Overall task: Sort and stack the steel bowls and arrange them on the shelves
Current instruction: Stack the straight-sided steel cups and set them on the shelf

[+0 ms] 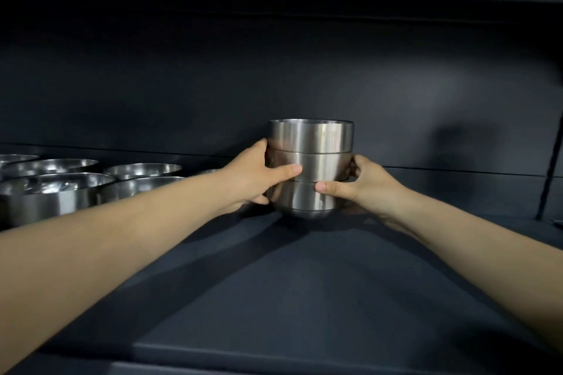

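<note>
A stack of three brushed steel bowls (310,158) stands upright in the middle of the dark shelf (304,298), its rounded base touching or just above the shelf surface. My left hand (259,175) grips the stack's left side, thumb across the middle bowl. On the stack's right side is my right hand (362,183), with its thumb pressed on the bottom bowl. Both forearms reach in from the lower corners.
Several wider, shallow steel bowls (61,189) sit in rows on the shelf's left part, close to my left forearm. The shelf's dark back wall (304,85) is right behind the stack. A thin black strut (548,173) leans at the far right.
</note>
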